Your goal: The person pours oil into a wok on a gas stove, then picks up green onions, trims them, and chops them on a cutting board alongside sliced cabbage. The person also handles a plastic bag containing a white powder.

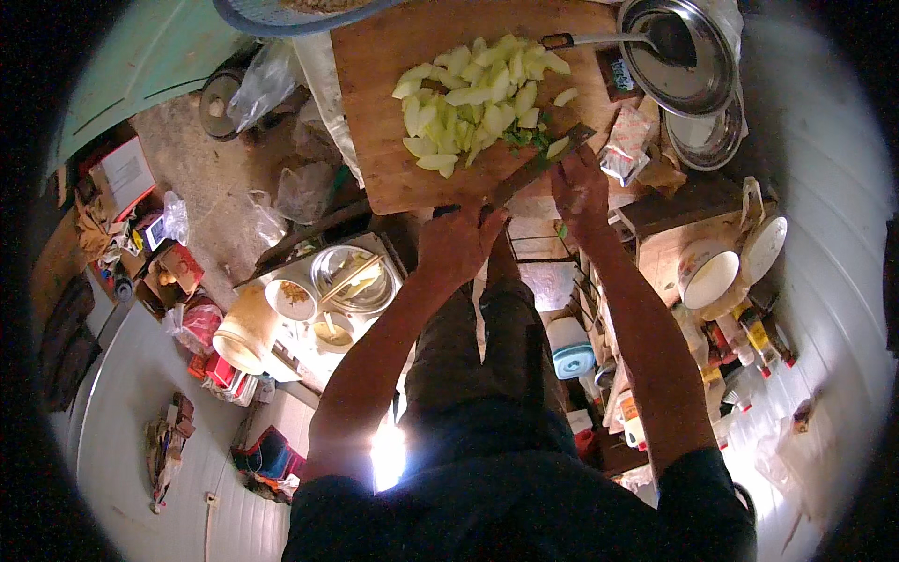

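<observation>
A wooden cutting board (376, 140) lies before me, bearing a heap of pale green vegetable slices (456, 98). Small chopped greens (523, 137) sit at the heap's near right side. My left hand (460, 242) is closed around the handle end of a kitchen knife (523, 181) at the board's near edge. Its blade slants up to the right, over the board. At the blade's far end is my right hand (581, 186), its fingers by the metal and close to one slice (558, 147). Whether those fingers pinch anything is unclear.
A ladle (597, 40) reaches from a steel basin (716, 91) onto the board. A blue-rimmed basket (281, 29) overhangs the far left. Lower left, a steel bowl with chopsticks (383, 298) stands among bowls. An enamel bowl (692, 298) and bottles (751, 330) are right.
</observation>
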### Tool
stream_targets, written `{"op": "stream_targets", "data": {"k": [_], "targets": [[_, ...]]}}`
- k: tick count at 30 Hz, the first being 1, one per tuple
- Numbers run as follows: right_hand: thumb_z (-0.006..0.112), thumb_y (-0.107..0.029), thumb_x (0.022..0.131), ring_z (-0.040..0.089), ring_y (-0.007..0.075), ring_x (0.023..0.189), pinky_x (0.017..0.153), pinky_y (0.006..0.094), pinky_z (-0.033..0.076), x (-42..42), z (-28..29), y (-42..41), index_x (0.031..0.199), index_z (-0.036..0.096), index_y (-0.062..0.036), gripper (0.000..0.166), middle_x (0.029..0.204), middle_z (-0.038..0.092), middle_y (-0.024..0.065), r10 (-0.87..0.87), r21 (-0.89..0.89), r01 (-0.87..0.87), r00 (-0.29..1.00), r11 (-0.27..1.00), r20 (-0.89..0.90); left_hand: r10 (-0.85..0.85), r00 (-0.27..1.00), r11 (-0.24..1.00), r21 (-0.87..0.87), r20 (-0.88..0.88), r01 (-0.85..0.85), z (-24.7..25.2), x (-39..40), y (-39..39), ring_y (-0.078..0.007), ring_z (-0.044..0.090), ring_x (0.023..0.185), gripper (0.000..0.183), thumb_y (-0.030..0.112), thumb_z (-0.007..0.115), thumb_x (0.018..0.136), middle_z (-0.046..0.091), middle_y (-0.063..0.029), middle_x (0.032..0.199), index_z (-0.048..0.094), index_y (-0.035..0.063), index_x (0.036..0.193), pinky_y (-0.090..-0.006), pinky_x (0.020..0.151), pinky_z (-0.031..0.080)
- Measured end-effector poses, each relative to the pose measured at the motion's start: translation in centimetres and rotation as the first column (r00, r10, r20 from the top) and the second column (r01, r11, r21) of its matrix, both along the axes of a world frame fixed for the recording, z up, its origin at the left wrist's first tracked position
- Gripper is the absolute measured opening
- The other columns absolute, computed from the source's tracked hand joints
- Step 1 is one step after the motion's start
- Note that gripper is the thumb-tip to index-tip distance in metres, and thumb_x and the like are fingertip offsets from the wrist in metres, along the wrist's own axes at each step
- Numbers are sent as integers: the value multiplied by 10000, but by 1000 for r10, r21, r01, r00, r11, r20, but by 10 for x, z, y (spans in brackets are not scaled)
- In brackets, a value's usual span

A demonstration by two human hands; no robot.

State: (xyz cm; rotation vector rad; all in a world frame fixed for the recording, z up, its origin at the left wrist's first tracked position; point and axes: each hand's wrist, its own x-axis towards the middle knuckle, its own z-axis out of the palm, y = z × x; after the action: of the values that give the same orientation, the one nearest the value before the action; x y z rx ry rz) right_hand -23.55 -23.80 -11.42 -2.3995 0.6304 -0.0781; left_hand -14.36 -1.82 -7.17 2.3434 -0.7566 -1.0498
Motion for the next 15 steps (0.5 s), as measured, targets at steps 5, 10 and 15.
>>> {"op": "stream_targets", "data": {"k": [5,10,15], "targets": [[668,31,854,657,417,913,735,452,566,2,-7,-4,979,652,-20,136,1025,639,209,22,-6,-22,998,1000,66,-29,978,1000,7,205,28,-4,2,-8,-411,716,789,464,467,586,1016,715,-199,906,648,39,1184,-512,668,591],[666,7,870,656,396,911,751,434,557,3,-4,-8,986,658,-25,120,1035,644,193,8,113,-13,999,993,43,112,955,983,-170,275,-67,-29,-12,-11,-421,713,703,472,476,590,1008,721,-193,816,642,37,1171,-511,627,595],[697,-10,875,656,379,933,799,445,554,9,-2,-3,1002,664,-32,134,1058,657,162,72,90,-87,984,992,162,100,995,994,33,-18,-99,-22,-24,3,-458,701,847,493,467,495,1062,719,-241,969,609,34,1268,-568,745,565]]}}
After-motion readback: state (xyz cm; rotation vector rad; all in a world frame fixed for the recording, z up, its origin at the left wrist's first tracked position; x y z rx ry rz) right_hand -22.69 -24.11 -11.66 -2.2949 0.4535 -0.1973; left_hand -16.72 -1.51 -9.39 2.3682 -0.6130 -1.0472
